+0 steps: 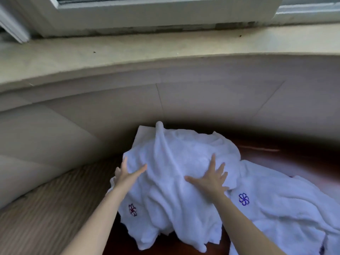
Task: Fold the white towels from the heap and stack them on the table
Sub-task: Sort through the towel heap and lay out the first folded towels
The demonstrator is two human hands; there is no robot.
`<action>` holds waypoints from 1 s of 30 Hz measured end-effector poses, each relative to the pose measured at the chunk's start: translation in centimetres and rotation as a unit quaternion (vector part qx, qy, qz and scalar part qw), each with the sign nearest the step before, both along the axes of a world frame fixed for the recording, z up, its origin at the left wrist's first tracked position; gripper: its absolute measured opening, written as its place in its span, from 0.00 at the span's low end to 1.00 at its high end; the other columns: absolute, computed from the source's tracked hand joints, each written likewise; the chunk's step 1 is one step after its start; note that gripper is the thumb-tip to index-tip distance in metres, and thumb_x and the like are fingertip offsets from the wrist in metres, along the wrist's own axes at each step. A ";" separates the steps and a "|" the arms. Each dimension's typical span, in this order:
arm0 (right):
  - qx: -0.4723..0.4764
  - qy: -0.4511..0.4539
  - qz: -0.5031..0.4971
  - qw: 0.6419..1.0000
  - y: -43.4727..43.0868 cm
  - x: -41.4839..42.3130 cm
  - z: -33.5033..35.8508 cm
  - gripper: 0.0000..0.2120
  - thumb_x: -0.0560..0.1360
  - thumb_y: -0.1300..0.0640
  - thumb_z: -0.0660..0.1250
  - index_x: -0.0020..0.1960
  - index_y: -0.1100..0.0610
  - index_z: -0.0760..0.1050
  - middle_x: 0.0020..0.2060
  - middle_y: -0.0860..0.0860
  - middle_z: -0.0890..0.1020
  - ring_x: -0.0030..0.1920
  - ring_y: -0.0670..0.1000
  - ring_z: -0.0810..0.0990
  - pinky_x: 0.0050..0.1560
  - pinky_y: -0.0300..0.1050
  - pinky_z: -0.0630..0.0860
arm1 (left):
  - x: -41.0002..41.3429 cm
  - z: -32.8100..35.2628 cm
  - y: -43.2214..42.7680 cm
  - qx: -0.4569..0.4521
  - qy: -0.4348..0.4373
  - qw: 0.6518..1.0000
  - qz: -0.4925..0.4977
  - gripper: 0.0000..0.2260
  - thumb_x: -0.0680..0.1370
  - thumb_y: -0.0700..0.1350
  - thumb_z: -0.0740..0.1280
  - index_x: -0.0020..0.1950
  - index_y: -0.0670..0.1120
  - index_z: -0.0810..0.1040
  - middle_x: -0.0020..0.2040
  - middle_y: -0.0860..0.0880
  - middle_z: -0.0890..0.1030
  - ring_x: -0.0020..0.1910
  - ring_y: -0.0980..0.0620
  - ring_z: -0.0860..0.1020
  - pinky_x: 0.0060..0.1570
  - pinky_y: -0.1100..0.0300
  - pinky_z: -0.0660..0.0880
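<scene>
hands (127, 173): 2 | white towels (176, 162): at least 2 | table (276, 155): 1

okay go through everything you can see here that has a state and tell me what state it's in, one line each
Left hand: open, fingers straight on the towel's left edge.
Right hand: open, fingers spread, pressing on the towel.
Towel with red emblem: unfolded, rumpled, draped over the table.
Towel with blue emblem: unfolded, crumpled, lying to the right.
Window: cannot tell whether shut.
</scene>
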State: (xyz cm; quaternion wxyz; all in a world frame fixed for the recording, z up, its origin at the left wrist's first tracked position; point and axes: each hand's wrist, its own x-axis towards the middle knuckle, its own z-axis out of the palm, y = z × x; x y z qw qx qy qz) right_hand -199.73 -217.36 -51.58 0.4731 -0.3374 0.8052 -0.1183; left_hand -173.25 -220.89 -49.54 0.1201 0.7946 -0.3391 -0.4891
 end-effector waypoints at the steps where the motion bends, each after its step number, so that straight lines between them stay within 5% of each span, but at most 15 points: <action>1: 0.013 0.000 -0.023 1.000 -0.3 -0.1 -0.7 0.66 0.50 0.31 0.77 0.66 0.27 0.26 0.75 0.48 0.33 0.75 0.60 0.36 0.68 0.71 0.42 | 0.4 -1.0 -0.1 0.028 -0.021 0.999 -0.019 0.55 0.54 0.74 0.71 0.75 0.64 0.51 0.77 0.46 0.52 0.74 0.40 0.56 0.70 0.42 0.61; 4: 0.050 -0.039 -0.047 0.997 -1.1 -1.0 -2.9 0.68 0.50 0.33 0.79 0.68 0.28 0.28 0.76 0.50 0.35 0.76 0.63 0.41 0.72 0.67 0.47 | 0.8 -3.9 -0.7 0.091 -0.062 0.992 -0.069 0.61 0.50 0.76 0.70 0.76 0.65 0.43 0.77 0.44 0.42 0.74 0.36 0.49 0.70 0.42 0.57; 8: 0.063 -0.164 -0.053 0.983 -2.2 -2.3 -4.4 0.67 0.48 0.40 0.82 0.74 0.33 0.42 0.76 0.51 0.51 0.72 0.58 0.62 0.70 0.58 0.63 | 1.2 -6.9 -1.4 0.060 0.010 0.998 -0.035 0.65 0.50 0.72 0.75 0.77 0.59 0.41 0.77 0.43 0.54 0.73 0.39 0.59 0.70 0.42 0.62; 11: 0.035 -0.224 -0.058 0.972 -2.7 -2.5 -4.8 0.55 0.49 0.45 0.84 0.70 0.44 0.60 0.60 0.48 0.78 0.56 0.52 0.80 0.59 0.54 0.77 | 2.8 -7.9 -1.4 -0.003 0.117 0.993 0.019 0.46 0.58 0.64 0.78 0.72 0.60 0.63 0.64 0.51 0.76 0.64 0.46 0.74 0.60 0.48 0.73; 13: 0.030 -0.248 -0.049 0.967 -2.6 -2.4 -4.7 0.45 0.51 0.46 0.84 0.64 0.44 0.68 0.53 0.46 0.82 0.51 0.50 0.83 0.54 0.53 0.79 | 3.0 -7.8 -0.9 -0.021 0.180 0.981 0.076 0.27 0.61 0.61 0.76 0.58 0.61 0.74 0.51 0.55 0.84 0.55 0.49 0.80 0.47 0.56 0.77; 16: 0.013 -0.270 -0.041 0.962 -2.0 -2.6 -3.7 0.35 0.54 0.49 0.83 0.59 0.45 0.75 0.50 0.47 0.84 0.49 0.51 0.84 0.55 0.54 0.79 | 1.6 -8.0 -0.4 -0.008 0.195 0.974 0.113 0.19 0.69 0.58 0.73 0.57 0.53 0.76 0.49 0.49 0.83 0.51 0.47 0.80 0.53 0.52 0.76; 18: 0.000 -0.256 -0.050 0.965 -1.3 -2.5 -2.6 0.32 0.55 0.49 0.83 0.57 0.45 0.77 0.49 0.47 0.85 0.49 0.51 0.84 0.55 0.54 0.79 | 0.8 -7.7 0.0 0.012 0.182 0.975 0.130 0.16 0.74 0.53 0.70 0.56 0.44 0.76 0.46 0.47 0.81 0.48 0.47 0.79 0.51 0.51 0.76; 21: -0.030 -0.201 -0.057 0.977 -0.1 -1.4 -0.7 0.31 0.54 0.43 0.81 0.55 0.44 0.77 0.47 0.44 0.84 0.49 0.48 0.83 0.53 0.51 0.80 | 0.2 -6.5 0.6 0.047 0.139 0.984 0.103 0.11 0.76 0.54 0.68 0.45 0.47 0.74 0.42 0.49 0.77 0.45 0.46 0.77 0.48 0.53 0.76; 24: -0.062 -0.205 -0.054 0.975 1.1 -0.3 1.8 0.26 0.55 0.40 0.78 0.52 0.43 0.77 0.46 0.42 0.84 0.48 0.46 0.83 0.52 0.50 0.80 | -2.9 -4.7 1.4 -0.034 -0.087 0.996 0.016 0.14 0.74 0.42 0.69 0.30 0.47 0.71 0.27 0.50 0.74 0.26 0.52 0.72 0.29 0.61 0.71; 26: -0.085 -0.207 -0.053 0.973 2.1 -0.6 3.6 0.24 0.57 0.41 0.77 0.50 0.41 0.77 0.45 0.41 0.84 0.47 0.45 0.82 0.52 0.50 0.80 | -5.6 -1.4 2.2 0.050 -0.122 0.988 -0.086 0.15 0.70 0.37 0.68 0.24 0.48 0.70 0.20 0.51 0.70 0.20 0.53 0.67 0.25 0.64 0.68; 28: -0.101 -0.207 -0.060 0.971 3.1 -2.0 5.6 0.21 0.58 0.43 0.77 0.49 0.41 0.77 0.45 0.40 0.83 0.46 0.44 0.82 0.52 0.49 0.80 | -7.2 0.6 2.2 0.080 -0.150 0.985 -0.024 0.13 0.71 0.36 0.67 0.27 0.47 0.75 0.22 0.48 0.74 0.21 0.51 0.72 0.28 0.62 0.72; 30: -0.117 -0.200 -0.062 0.971 4.2 -4.3 7.8 0.22 0.59 0.45 0.78 0.51 0.41 0.76 0.46 0.40 0.83 0.48 0.44 0.81 0.53 0.49 0.79 | -8.0 -0.6 2.9 0.011 -0.122 0.989 0.085 0.12 0.78 0.38 0.65 0.34 0.43 0.76 0.31 0.45 0.77 0.29 0.51 0.74 0.32 0.62 0.71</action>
